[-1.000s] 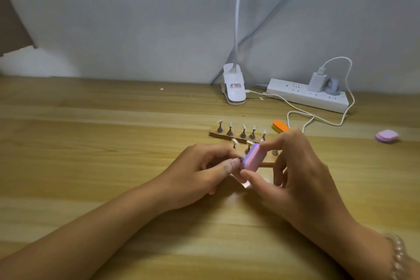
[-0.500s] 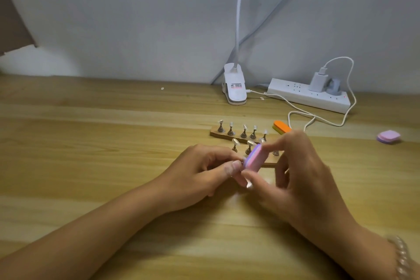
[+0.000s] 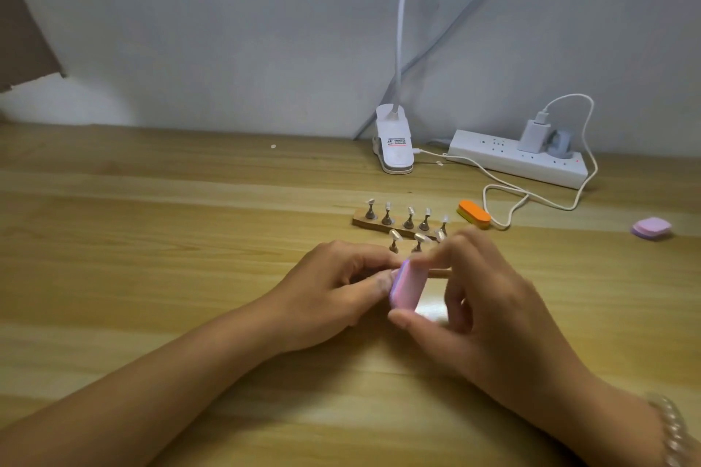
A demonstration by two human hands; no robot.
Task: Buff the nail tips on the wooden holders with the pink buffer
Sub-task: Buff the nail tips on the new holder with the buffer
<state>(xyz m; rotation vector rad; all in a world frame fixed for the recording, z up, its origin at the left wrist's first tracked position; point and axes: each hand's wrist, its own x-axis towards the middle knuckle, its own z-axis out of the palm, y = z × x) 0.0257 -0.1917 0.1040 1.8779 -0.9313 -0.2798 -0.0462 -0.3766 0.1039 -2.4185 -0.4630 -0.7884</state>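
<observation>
Head view.
- Risk: right hand [image 3: 485, 311] pinches pink buffer [image 3: 407, 286] by its ends only, thumb below, index on top. Judged: hard stroke could twist buffer out or skid it off a small tip.
- Risk: stray stroke could knock nail tips [image 3: 394, 234] on near wooden holder [image 3: 440, 272], just beyond fingertips.
- Buffer stands tilted between hands, touching left thumb.
- Left hand [image 3: 333, 288]: fingers curled toward buffer. Anything pinched is hidden, cannot tell.
- Far wooden holder [image 3: 359, 221] lies well beyond fingers.
</observation>
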